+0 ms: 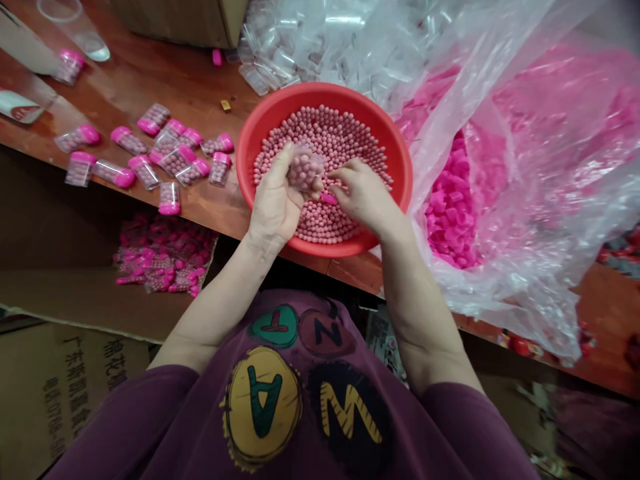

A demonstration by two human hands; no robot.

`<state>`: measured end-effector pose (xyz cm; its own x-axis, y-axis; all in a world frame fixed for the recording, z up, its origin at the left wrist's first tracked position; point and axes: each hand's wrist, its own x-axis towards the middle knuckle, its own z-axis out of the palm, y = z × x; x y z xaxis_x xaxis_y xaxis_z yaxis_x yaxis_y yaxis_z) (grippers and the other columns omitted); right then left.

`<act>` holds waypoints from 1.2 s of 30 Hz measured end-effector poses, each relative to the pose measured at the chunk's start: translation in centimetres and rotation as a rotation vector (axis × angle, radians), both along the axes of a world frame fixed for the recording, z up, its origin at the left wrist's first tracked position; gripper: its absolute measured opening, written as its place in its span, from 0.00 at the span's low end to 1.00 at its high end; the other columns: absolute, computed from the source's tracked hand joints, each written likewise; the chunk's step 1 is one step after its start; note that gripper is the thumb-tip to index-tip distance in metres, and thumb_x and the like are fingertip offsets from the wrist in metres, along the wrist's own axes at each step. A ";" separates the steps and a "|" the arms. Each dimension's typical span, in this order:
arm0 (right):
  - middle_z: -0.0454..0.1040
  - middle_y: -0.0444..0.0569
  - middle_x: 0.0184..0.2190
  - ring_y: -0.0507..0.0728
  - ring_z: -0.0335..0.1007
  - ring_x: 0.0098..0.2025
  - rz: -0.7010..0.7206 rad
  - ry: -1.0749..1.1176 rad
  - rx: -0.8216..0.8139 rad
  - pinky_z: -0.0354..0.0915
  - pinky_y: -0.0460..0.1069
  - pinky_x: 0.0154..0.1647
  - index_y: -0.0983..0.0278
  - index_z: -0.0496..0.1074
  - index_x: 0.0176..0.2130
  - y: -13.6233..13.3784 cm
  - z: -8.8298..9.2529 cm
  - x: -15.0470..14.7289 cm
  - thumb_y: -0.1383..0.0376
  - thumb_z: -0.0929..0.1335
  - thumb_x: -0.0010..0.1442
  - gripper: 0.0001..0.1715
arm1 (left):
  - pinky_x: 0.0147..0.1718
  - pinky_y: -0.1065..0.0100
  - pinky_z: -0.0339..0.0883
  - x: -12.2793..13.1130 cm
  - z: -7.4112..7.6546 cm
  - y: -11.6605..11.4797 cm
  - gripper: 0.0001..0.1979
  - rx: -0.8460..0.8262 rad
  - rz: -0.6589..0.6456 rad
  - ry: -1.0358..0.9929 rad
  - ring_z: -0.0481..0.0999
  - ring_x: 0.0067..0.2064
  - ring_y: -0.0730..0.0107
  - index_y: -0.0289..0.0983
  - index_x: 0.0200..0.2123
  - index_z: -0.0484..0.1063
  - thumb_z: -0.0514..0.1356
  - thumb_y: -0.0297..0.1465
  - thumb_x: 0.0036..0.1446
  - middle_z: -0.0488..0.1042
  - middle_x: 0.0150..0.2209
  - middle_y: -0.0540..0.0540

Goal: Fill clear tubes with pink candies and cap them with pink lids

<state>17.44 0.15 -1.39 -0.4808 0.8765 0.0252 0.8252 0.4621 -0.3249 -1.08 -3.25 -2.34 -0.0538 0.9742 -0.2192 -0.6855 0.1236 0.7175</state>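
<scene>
In the head view, a clear container [306, 167] packed with pink beads [325, 230] is held by the left hand [277, 200] above the red bowl [244, 160], left of the bowl's middle. The container is clasped between the thumb, laid along its left side, and the fingers curled underneath. It is seen foreshortened, so its long axis cannot be read with certainty; its rounded outline is shown as nearly as wide as it is tall, and which end is open cannot be told. The right hand [364, 197] is held over the beads from the right, with fingers bent and fingertips turned toward the container but set just apart from it. A pink cap [329, 199] is seen just beside the right thumb, its longer side lying roughly across the view; whether it is gripped or rests on the beads cannot be told.

On the table [195, 77], to the left, capped containers [145, 172] are scattered with their pink ends pointed in various directions. More are heaped in a cardboard box [90, 293] below the edge. Clear containers are piled behind the bowl, and loose pink caps [450, 207] are held in a plastic bag [530, 287] to the right.
</scene>
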 end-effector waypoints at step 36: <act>0.84 0.54 0.44 0.63 0.78 0.47 0.065 0.481 0.283 0.76 0.60 0.53 0.58 0.84 0.53 -3.1 0.2 0.0 0.58 0.66 0.79 0.17 | 0.26 0.75 0.62 1.1 2.4 -1.8 0.13 -0.024 -0.209 0.237 0.68 0.25 0.83 0.34 0.34 0.77 0.59 0.17 0.73 0.71 0.29 0.55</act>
<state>17.43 -2.93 -1.16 -0.4095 0.7728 0.4850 0.5816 0.6307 -0.5139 0.05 -5.02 0.01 0.0949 0.9641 -0.2480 -0.4574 0.2635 0.8493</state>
